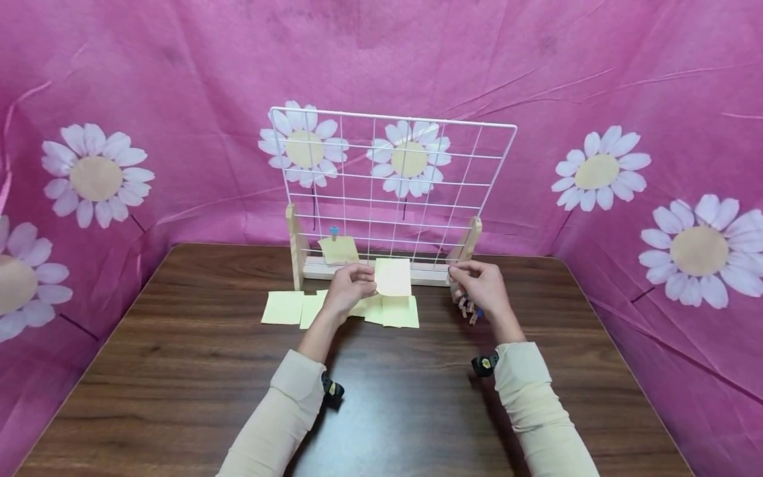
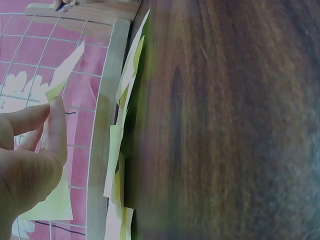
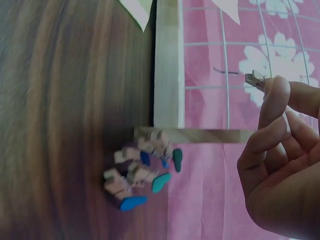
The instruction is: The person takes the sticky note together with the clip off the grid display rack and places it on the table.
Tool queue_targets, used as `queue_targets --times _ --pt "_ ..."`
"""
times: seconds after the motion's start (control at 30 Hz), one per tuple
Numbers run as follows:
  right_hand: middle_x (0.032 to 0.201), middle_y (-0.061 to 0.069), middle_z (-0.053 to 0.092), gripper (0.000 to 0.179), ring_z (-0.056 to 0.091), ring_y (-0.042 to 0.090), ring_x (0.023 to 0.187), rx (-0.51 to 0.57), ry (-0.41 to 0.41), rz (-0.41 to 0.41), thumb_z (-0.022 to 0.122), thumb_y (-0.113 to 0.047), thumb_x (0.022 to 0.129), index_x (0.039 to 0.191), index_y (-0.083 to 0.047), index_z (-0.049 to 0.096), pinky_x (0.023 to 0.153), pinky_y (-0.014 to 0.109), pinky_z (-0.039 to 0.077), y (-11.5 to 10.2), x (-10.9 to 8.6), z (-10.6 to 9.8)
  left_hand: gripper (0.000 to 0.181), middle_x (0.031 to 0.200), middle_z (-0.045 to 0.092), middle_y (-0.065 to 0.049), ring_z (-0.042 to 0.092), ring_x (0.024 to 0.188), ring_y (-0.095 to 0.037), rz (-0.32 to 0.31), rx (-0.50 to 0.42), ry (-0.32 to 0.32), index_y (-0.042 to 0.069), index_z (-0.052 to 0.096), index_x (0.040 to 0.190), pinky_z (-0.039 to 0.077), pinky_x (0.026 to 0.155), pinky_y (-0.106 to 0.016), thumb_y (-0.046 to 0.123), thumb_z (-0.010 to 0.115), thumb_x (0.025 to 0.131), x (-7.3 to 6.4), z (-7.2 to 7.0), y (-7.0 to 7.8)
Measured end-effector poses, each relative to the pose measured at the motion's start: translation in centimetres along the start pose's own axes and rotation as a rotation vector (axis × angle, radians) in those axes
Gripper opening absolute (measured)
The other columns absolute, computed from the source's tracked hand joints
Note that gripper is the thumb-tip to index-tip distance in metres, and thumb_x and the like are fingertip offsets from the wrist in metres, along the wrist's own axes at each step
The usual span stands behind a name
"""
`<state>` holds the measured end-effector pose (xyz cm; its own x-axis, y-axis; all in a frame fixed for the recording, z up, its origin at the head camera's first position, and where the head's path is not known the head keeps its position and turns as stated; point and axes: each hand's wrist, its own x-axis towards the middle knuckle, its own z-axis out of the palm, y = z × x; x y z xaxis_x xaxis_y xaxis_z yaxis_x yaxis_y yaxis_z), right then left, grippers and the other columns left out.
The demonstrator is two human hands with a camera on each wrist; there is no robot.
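My left hand (image 1: 350,286) pinches a yellow sticky note (image 1: 393,277) by its left edge, held up in front of the white wire grid (image 1: 390,172). In the left wrist view the note (image 2: 66,72) is seen nearly edge-on between thumb and fingers. My right hand (image 1: 484,286) is near the grid stand's right end. The right wrist view shows it pinching a small wooden clothespin (image 3: 255,79) between thumb and forefinger. Another sticky note (image 1: 338,250) hangs low on the grid's left side under a blue-topped clip (image 1: 334,232).
Several yellow sticky notes (image 1: 283,308) lie in an overlapping row before the stand's wooden base (image 1: 429,274). A heap of clothespins (image 3: 132,182) with blue and green ends lies by the right upright (image 1: 471,240). Pink flowered cloth (image 1: 197,99) surrounds the dark wooden table (image 1: 197,371).
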<state>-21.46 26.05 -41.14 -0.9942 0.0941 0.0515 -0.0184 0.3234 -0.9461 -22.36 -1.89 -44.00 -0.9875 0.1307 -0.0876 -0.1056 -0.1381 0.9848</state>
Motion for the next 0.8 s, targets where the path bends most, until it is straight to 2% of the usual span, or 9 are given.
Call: queue_targets --times 0.2,0.4,0.53,0.8 --pt "0.078 0.009 0.073 0.03 0.063 0.012 0.054 -0.08 0.0 0.019 0.071 -0.015 0.095 0.112 0.01 0.071 0.049 0.027 0.056 0.8 -0.5 -0.7 0.034 0.097 0.059 -0.014 0.059 0.083 -0.016 -0.016 0.01 -0.011 -0.013 0.062 0.119 0.064 0.081 -0.031 -0.02 0.061 0.086 0.2 -0.1 -0.2" --pt "0.081 0.013 0.073 0.034 0.065 0.017 0.055 -0.073 -0.037 0.068 0.07 -0.018 0.097 0.116 0.01 0.069 0.045 0.029 0.055 1.5 -0.8 -1.2 0.033 0.098 0.06 -0.015 0.06 0.082 -0.017 -0.023 0.008 -0.014 -0.013 0.061 0.119 0.064 0.082 -0.032 -0.02 0.062 0.086 0.1 -0.1 -0.4" --pt "0.079 0.013 0.072 0.032 0.065 0.019 0.055 -0.079 -0.024 0.093 0.07 -0.019 0.097 0.114 0.009 0.07 0.047 0.03 0.057 1.9 -0.9 -1.5 0.032 0.098 0.059 -0.015 0.059 0.081 -0.018 -0.025 0.006 -0.023 -0.013 0.06 0.118 0.064 0.083 -0.034 -0.02 0.061 0.087 0.2 0.1 -0.6" --pt "0.077 0.0 0.071 0.035 0.066 0.018 0.06 -0.133 -0.003 0.109 0.071 -0.023 0.096 0.112 0.008 0.071 0.051 0.029 0.056 2.6 -0.7 -2.4 0.033 0.097 0.061 -0.016 0.06 0.079 -0.017 -0.021 0.015 -0.044 -0.014 0.061 0.118 0.064 0.082 -0.034 -0.019 0.061 0.086 0.4 0.5 -0.7"
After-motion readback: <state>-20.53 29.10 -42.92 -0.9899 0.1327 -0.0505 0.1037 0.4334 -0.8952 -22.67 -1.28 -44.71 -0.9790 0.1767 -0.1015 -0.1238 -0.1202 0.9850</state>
